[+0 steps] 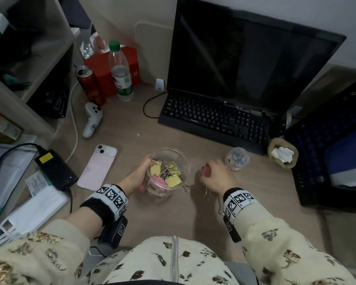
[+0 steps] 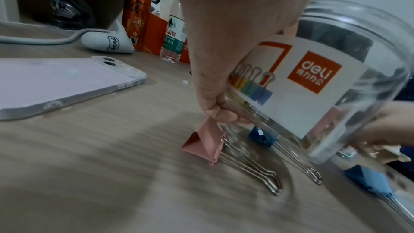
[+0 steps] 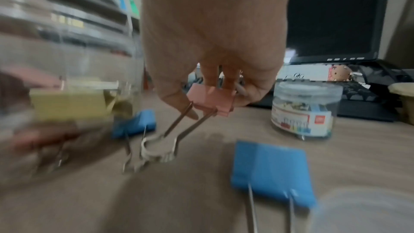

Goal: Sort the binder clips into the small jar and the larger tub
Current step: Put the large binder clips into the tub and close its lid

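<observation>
The left hand (image 1: 137, 175) is curled round the larger tub (image 1: 179, 161), while a pink binder clip (image 3: 211, 99) is pinched in the right hand's (image 1: 216, 173) fingers (image 3: 177, 102).

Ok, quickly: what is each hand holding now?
Left hand: grips the larger tub.
Right hand: pinches a pink binder clip.

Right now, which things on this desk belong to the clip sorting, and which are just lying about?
Part of the job:
tub, gripped by the left hand
pink clip, pinched by the right hand
small jar
blue clips on the desk

Just lying about:
phone
can
bottle
keyboard
monitor
</observation>
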Demonstrator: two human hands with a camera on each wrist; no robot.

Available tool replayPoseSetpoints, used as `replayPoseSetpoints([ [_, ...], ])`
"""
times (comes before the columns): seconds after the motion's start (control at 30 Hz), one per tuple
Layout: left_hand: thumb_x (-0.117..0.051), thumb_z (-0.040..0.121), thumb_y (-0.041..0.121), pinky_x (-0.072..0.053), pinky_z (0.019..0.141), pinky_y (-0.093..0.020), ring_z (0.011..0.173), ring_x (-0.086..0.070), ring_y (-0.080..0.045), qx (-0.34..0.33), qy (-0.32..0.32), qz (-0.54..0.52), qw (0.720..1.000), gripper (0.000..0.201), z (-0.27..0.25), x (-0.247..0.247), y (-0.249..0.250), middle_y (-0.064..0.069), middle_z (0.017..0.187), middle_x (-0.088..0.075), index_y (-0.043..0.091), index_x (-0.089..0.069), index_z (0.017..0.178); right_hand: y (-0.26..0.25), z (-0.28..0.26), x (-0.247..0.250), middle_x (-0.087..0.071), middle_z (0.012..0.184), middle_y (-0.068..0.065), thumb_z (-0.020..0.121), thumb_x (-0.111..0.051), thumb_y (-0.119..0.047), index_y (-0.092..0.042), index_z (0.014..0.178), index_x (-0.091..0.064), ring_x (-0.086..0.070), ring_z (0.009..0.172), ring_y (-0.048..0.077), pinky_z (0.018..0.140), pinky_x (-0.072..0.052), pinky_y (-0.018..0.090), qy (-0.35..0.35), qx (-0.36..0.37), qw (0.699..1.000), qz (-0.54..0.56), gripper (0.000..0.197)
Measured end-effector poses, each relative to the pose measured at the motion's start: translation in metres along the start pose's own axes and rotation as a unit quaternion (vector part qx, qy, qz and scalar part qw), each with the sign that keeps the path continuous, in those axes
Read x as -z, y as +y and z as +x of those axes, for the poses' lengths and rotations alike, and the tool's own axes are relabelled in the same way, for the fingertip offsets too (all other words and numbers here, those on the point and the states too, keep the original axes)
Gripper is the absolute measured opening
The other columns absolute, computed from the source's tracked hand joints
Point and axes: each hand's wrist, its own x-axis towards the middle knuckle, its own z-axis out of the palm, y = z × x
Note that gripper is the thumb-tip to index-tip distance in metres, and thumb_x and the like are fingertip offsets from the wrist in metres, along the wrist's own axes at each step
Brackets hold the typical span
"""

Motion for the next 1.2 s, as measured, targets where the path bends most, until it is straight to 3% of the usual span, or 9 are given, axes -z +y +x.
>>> replayPoseSetpoints([
  [0.17, -0.036, 0.101, 0.026, -0.035, 0.033, -0.012, 0.035, -0.052, 0.000, -0.005, -0.040, -0.026, 0.999, 0.027, 0.005, -0.008, -0.003, -0.010, 0.067, -0.050, 0.000, -0.044, 0.107, -0.029, -0.008, 0.063, -0.051, 0.107, -0.003, 0.080, -0.064, -0.036, -0.021, 0.115, -0.055, -0.051, 0.095, 0.018, 0.076, -0.041, 0.030, 0.163, 0.017, 0.974, 0.157, 0.039],
  [0.3, -0.048, 0.075, 0.040, -0.054, 0.062, -0.024, 0.084, -0.066, -0.023, -0.018, -0.058, -0.055, 0.997, 0.063, 0.006, -0.011, -0.001, -0.029, 0.107, -0.061, 0.006, -0.046, 0.128, -0.063, -0.020, 0.087, -0.057, 0.106, -0.006, 0.074, -0.073, -0.026, -0.028, 0.105, -0.057, -0.054, 0.094, 0.013, 0.072, -0.042, 0.025, 0.095, 0.127, 0.946, 0.282, 0.035],
  [0.5, -0.060, 0.062, 0.047, -0.048, 0.094, -0.056, 0.106, -0.061, -0.041, -0.038, -0.079, -0.076, 0.993, 0.060, 0.013, -0.009, -0.010, -0.026, 0.120, -0.060, 0.025, -0.055, 0.118, -0.093, -0.025, 0.059, -0.054, 0.095, -0.002, 0.078, -0.066, -0.037, -0.018, 0.101, -0.057, -0.054, 0.090, 0.020, 0.071, -0.039, 0.030, 0.043, 0.195, 0.980, 0.027, 0.031],
  [0.57, -0.060, 0.060, 0.047, -0.053, 0.087, -0.049, 0.099, -0.063, -0.032, -0.048, -0.081, -0.078, 0.992, 0.060, 0.004, -0.010, -0.003, -0.021, 0.112, -0.063, 0.024, -0.057, 0.116, -0.097, -0.024, 0.048, -0.055, 0.101, -0.001, 0.081, -0.062, -0.035, -0.019, 0.108, -0.058, -0.053, 0.097, 0.023, 0.075, -0.043, 0.032, 0.035, 0.199, 0.979, -0.019, 0.032],
  [0.67, -0.059, 0.063, 0.044, -0.049, 0.052, -0.015, 0.068, -0.060, -0.011, -0.069, -0.085, -0.069, 0.992, 0.060, -0.009, -0.014, 0.006, -0.007, 0.089, -0.059, 0.015, -0.051, 0.115, -0.103, -0.024, 0.037, -0.060, 0.114, 0.000, 0.088, -0.053, -0.023, -0.023, 0.120, -0.059, -0.053, 0.106, 0.024, 0.081, -0.047, 0.038, 0.016, 0.211, 0.976, -0.045, 0.032],
  [0.8, -0.045, 0.094, 0.030, -0.038, 0.038, -0.009, 0.058, -0.047, -0.006, -0.052, -0.060, -0.050, 0.996, 0.022, -0.013, -0.009, 0.003, -0.002, 0.075, -0.050, 0.012, -0.048, 0.107, -0.106, -0.024, 0.026, -0.062, 0.119, -0.004, 0.090, -0.047, -0.019, -0.028, 0.112, -0.063, -0.054, 0.110, 0.023, 0.083, -0.050, 0.038, -0.001, 0.225, 0.970, -0.086, 0.028],
  [0.87, -0.044, 0.089, 0.041, -0.044, 0.049, -0.017, 0.067, -0.053, -0.012, -0.038, -0.045, -0.044, 0.997, 0.036, -0.008, -0.001, -0.005, -0.005, 0.081, -0.056, 0.016, -0.050, 0.114, -0.108, -0.024, 0.022, -0.063, 0.120, -0.008, 0.091, -0.046, -0.018, -0.031, 0.110, -0.063, -0.054, 0.111, 0.022, 0.085, -0.050, 0.039, -0.010, 0.231, 0.969, -0.086, 0.029],
  [1.0, -0.054, 0.061, 0.056, -0.045, 0.091, -0.040, 0.113, -0.058, -0.030, -0.064, -0.043, -0.034, 0.996, 0.084, -0.002, 0.011, -0.017, -0.021, 0.129, -0.059, 0.012, -0.050, 0.133, -0.114, -0.028, 0.018, -0.058, 0.131, -0.010, 0.093, -0.046, -0.020, -0.032, 0.123, -0.057, -0.051, 0.118, 0.022, 0.090, -0.046, 0.039, -0.034, 0.238, 0.966, -0.095, 0.034],
  [1.2, -0.052, 0.061, 0.054, -0.043, 0.105, -0.035, 0.123, -0.054, -0.023, -0.112, -0.027, -0.011, 0.993, 0.078, -0.005, 0.020, -0.019, -0.012, 0.134, -0.056, 0.013, -0.054, 0.127, -0.124, -0.037, 0.013, -0.050, 0.140, -0.011, 0.091, -0.051, -0.037, -0.028, 0.129, -0.052, -0.037, 0.124, 0.020, 0.095, -0.028, 0.037, -0.001, 0.258, 0.944, -0.205, 0.039],
])
